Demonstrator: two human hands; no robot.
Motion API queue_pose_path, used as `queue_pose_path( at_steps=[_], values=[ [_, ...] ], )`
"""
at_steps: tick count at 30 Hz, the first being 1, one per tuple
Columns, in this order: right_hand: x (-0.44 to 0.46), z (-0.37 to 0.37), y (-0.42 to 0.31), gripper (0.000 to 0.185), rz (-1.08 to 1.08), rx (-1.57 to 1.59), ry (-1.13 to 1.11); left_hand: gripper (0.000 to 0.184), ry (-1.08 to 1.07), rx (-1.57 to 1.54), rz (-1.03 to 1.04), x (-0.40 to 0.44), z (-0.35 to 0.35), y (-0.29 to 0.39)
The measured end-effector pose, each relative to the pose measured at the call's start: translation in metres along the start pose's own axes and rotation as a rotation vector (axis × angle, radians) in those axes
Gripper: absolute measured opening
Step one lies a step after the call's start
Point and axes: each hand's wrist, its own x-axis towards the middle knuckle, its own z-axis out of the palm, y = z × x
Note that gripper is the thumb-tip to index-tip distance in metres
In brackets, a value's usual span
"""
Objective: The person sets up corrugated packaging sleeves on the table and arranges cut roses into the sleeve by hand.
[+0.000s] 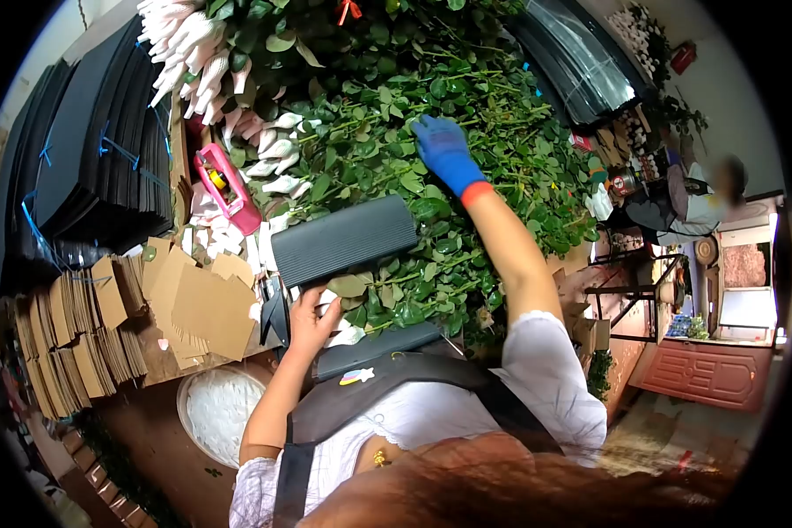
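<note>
Tabletop: crowded. Leafy stems, massed from the far edge to the near edge. Black sheets, stacked beyond the left edge. Brown cardboard pieces, loose at the near left corner. Dark ribbed board, one, lying across the stems towards the near edge, in the way between the hands. Right hand, blue-gloved, on the stems; fingers' grip cannot be told. Pink tape dispenser, near the left edge. Left hand, bare, just below the board; fingers bent, grip cannot be told.
</note>
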Motion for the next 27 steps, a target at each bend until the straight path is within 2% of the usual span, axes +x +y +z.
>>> queue_pose_path(
  at_steps=[1,2,3,5,6,8,10,11,12,13,14,15,17,18,19,21,22,24,25,27],
  values=[
    [0.004,0.04,0.009,0.02,-0.039,-0.112,0.01,0.035,0.036,-0.008,0.003,-0.001,0.003,0.0],
    [0.012,0.045,0.005,0.021,-0.08,-0.224,0.02,0.032,0.074,-0.017,0.004,-0.002,0.009,-0.002],
    [0.022,0.049,0.004,0.021,-0.004,-0.187,-0.134,0.03,0.113,-0.023,0.007,-0.002,0.013,-0.006],
    [0.054,-0.012,-0.015,0.023,0.144,-0.106,-0.454,0.019,0.133,0.154,0.121,-0.002,0.014,-0.011],
    [0.055,-0.047,-0.021,0.023,0.114,-0.01,-0.228,0.015,0.107,0.225,0.151,-0.002,0.012,-0.007],
    [0.047,-0.074,-0.016,0.027,-0.08,0.152,0.35,0.013,0.114,0.234,0.135,-0.002,0.013,-0.009],
    [0.036,-0.076,0.005,0.021,-0.108,0.086,0.123,0.019,0.104,0.32,0.188,-0.002,0.013,-0.006],
    [0.029,-0.063,0.027,0.026,-0.014,0.138,0.073,0.021,0.079,0.297,0.122,-0.002,0.013,0.001],
    [0.015,-0.1,0.026,0.03,-0.041,0.206,0.204,0.023,0.077,0.291,0.071,-0.006,0.013,-0.001],
    [0.002,-0.108,0.04,0.033,-0.081,0.209,0.367,0.026,0.095,0.3,0.151,-0.004,0.012,-0.003],
    [-0.007,-0.137,0.037,0.035,-0.106,0.212,0.382,0.03,0.08,0.329,0.159,-0.005,0.012,-0.009],
    [-0.02,-0.172,0.027,0.039,-0.136,0.163,0.356,0.032,0.129,0.263,0.199,-0.004,0.01,0.001],
    [-0.059,-0.202,0.02,0.036,-0.102,0.304,0.277,0.033,0.129,0.226,0.153,-0.005,0.013,-0.005],
    [-0.091,-0.204,0.014,0.031,-0.011,0.252,0.242,0.034,0.128,0.214,0.139,-0.005,0.016,-0.008],
    [-0.125,-0.192,0.019,0.028,-0.042,0.197,0.181,0.031,0.12,0.228,0.133,-0.006,0.018,-0.007],
    [-0.15,-0.19,-0.012,0.027,-0.076,0.399,0.011,0.026,0.168,0.306,0.267,-0.002,0.019,-0.015],
    [-0.17,-0.173,-0.017,0.027,-0.053,0.367,-0.025,0.025,0.224,0.372,0.401,0.0,0.021,-0.022],
    [-0.198,-0.129,-0.012,0.032,-0.068,0.266,-0.13,0.022,0.174,0.222,0.307,-0.002,0.016,-0.009],
    [-0.199,-0.128,-0.022,0.036,-0.015,0.166,-0.237,0.02,0.15,0.272,0.2,-0.003,0.017,-0.01],
    [-0.193,-0.134,-0.029,0.047,0.135,-0.024,-0.491,0.021,0.156,0.293,0.222,-0.002,0.018,-0.009]
  ],
)
